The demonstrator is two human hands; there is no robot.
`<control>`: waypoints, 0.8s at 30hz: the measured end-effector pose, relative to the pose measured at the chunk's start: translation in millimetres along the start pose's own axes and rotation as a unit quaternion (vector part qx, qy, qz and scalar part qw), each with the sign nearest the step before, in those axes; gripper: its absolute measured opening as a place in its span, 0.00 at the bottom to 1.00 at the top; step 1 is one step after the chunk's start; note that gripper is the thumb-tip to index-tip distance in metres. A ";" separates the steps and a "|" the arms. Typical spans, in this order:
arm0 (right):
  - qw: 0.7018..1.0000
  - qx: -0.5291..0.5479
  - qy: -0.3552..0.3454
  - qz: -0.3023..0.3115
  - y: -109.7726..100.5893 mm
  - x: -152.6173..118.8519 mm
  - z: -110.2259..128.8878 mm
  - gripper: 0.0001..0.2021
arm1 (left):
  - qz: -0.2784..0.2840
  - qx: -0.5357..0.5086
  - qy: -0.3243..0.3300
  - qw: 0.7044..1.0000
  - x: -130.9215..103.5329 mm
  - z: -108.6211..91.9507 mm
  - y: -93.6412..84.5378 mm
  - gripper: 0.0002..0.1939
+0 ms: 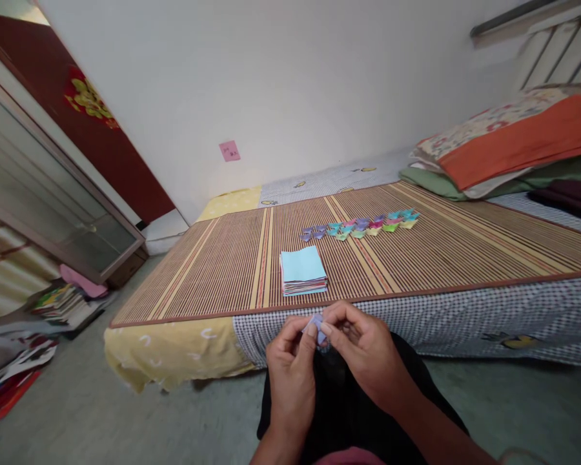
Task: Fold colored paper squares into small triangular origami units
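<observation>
Between my two hands, above my lap and close to the bed's front edge, is a small folded piece of lilac paper. My left hand pinches its left side between thumb and fingers. From the right, my right hand grips the same paper with thumb and forefinger. Its lower part is hidden by my fingers. Just beyond my hands lies a stack of square paper, light blue on top. Farther back, several small folded paper pieces in purple, teal, pink, green and yellow stand in rows.
A striped bamboo mat covers the bed. Folded bedding with an orange pillow is piled at the right. A pink note sticks to the wall. Books are stacked at the far left, near a glass-fronted cabinet.
</observation>
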State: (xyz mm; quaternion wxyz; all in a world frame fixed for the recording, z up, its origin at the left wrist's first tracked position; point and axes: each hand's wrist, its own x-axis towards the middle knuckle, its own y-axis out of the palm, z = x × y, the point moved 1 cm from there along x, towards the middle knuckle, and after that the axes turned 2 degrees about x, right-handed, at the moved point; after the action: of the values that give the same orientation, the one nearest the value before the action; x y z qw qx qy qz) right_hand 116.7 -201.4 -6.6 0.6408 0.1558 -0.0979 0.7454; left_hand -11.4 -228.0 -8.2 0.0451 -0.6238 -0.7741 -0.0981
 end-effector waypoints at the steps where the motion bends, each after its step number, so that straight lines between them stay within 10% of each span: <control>1: 1.000 0.000 0.000 0.001 0.0 -0.2 0.2 0.08 | -0.001 -0.005 0.000 1.000 -0.2 1.4 -0.1 0.10; 24: 0.999 -0.024 0.023 0.013 -3.2 -0.4 2.2 0.12 | -0.030 -0.039 0.003 0.999 -2.0 2.6 1.6 0.09</control>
State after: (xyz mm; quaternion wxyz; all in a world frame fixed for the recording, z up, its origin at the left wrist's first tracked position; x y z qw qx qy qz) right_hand 120.2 -202.0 -4.9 0.6364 0.1223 -0.1030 0.7546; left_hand -9.3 -229.1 -11.0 0.0203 -0.6011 -0.7881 -0.1311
